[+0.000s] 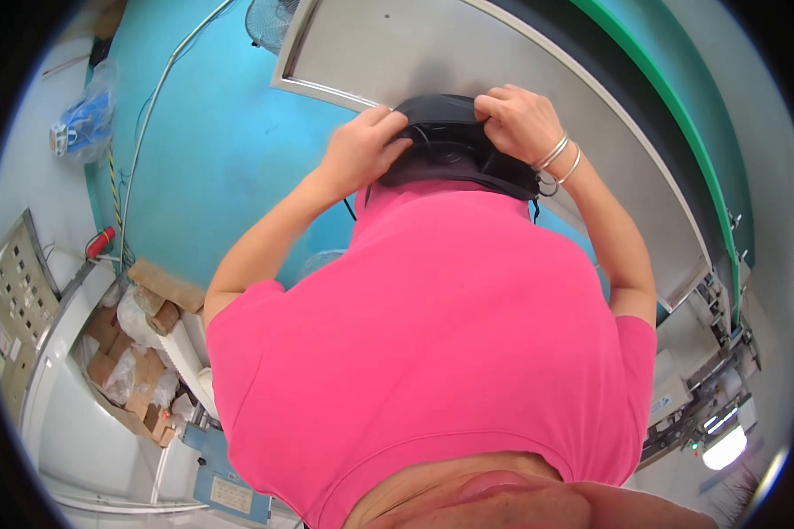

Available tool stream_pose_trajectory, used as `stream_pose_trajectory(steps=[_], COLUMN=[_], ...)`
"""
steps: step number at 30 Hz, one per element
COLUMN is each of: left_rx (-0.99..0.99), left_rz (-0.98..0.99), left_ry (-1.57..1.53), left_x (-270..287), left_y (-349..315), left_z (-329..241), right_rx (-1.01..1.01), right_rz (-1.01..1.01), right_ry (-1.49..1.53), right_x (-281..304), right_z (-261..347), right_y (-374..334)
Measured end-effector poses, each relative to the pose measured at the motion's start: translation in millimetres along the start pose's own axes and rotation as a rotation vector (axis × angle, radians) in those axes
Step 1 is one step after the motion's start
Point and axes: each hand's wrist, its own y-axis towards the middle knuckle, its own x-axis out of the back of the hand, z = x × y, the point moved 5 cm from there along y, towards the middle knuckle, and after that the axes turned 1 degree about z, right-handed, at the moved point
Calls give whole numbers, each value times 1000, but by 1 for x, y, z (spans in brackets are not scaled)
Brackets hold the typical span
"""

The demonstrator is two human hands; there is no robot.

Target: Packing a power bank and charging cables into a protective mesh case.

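Observation:
A black waist bag (450, 113) sits against my front at the waist, below my pink shirt. Its top gapes, and the dark inside shows a thin cord; what else lies in there is too dark to make out. My left hand (362, 145) pinches the bag's left edge with bent fingers. On the other side, the curled fingers of my right hand (519, 123) grip the upper right rim. Two silver bangles (559, 157) circle my right wrist. A small ring and a short black strap hang by the bag's right end.
A grey panel in a silver frame (538, 55) lies ahead and to the right, with a green rail (679, 106) along its far side. At the left stands a cardboard box (119, 401) with clear plastic bags. A fan (271, 22) is at the top, above the blue-green floor (229, 141).

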Motion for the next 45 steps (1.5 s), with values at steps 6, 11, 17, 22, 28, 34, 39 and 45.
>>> stream_pose_trajectory(steps=[6, 11, 17, 22, 28, 34, 39, 45], left_rx=[-281, 222, 74, -25, -35, 23, -39, 334], left_rz=[39, 6, 104, -94, 263, 331, 206, -25], left_ry=[152, -121, 26, 237, -101, -60, 107, -277], left_x=[-17, -10, -5, 5, 8, 1, 8, 0], left_y=[-14, -25, -30, -14, -26, -41, -36, -19], left_z=[-10, 5, -1, -15, -23, -14, -24, 4], right_rx=[-120, -169, -136, -251, -265, -359, -361, -383], right_rz=[-86, -104, 47, -168, -113, -215, -406, -471], right_ry=[81, 387, 263, 335, 380, 76, 242, 480], right_x=[8, 25, 30, 18, 18, 9, 2, -1], right_z=[-11, -9, 9, -2, 3, 24, 20, -1], right_y=[-13, -32, -90, -96, -113, -136, -157, -140])
